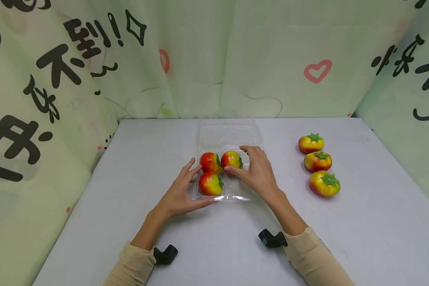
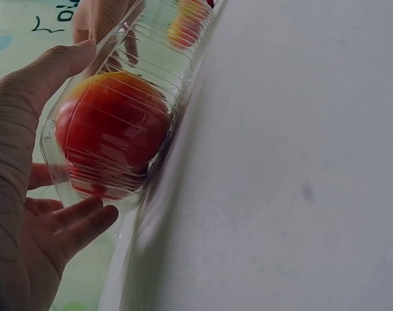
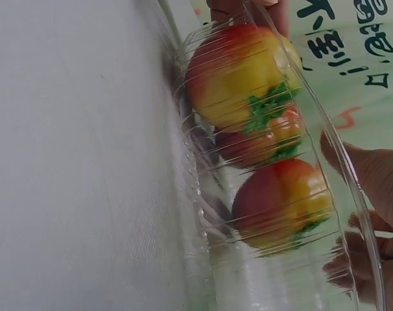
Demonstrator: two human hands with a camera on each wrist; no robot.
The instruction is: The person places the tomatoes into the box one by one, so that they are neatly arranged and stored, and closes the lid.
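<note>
Left hand (image 1: 184, 192) loosely spread, touching a corner of the clear container (image 1: 237, 186) on the desk (image 1: 146, 151); three fruits (image 1: 210, 184) inside. Right hand (image 1: 258, 171) open, thumb and fingers parted over the rear-right fruit (image 1: 230, 159); contact unclear.

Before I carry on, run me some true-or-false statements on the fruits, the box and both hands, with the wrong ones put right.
1. Three fruits are in the box. True.
2. Every other fruit lies left of the box. False: the three loose fruits lie to its right.
3. The lid is open, at the box's far side. True.
4. Only one hand is at the box. False: the right hand is over its right side, and the left hand is at its near left corner.
5. The loose fruits form a rough row. True.
6. All the fruits are plain green. False: they show red and yellow.
</note>
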